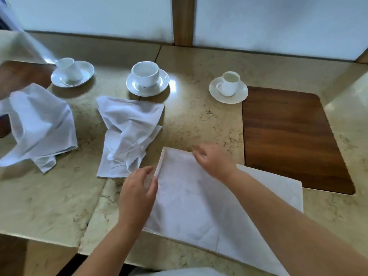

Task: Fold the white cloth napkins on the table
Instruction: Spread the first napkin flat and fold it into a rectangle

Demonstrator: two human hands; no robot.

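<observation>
Flat napkin: a white cloth napkin (pixel 199 202) lies spread on the marble table (pixel 49 206) right in front of the person, with a narrow strip turned over along its left edge.
Left hand: the left hand (pixel 137 194) sits at the near end of that turned strip, fingers curled and thumb close against the cloth; it looks to be pinching the hem, though the contact itself is partly hidden.
Right hand: the right hand (pixel 215 162) reaches across to the far end of the same strip, fingertips bent down onto the top edge (blur makes it hard to say whether it pinches or only presses).
Crumpled napkin: a second white napkin (pixel 129 136) lies rumpled just beyond the flat one, not yet folded.
Bunched napkin: a third napkin (pixel 39 126) is heaped at the far left, also unfolded.
Crockery: three white cups on saucers stand in a row behind the cloths, the middle cup (pixel 145 73) nearest the crumpled napkin; a dark wooden inlay (pixel 288 136) lies to the right.
Handling: the cloth looks light, thin and limp, holding a crease only when pressed; it will probably slide easily on the polished stone.
Where to hold: best taken at both ends of the turned edge, so the strip stays even.
</observation>
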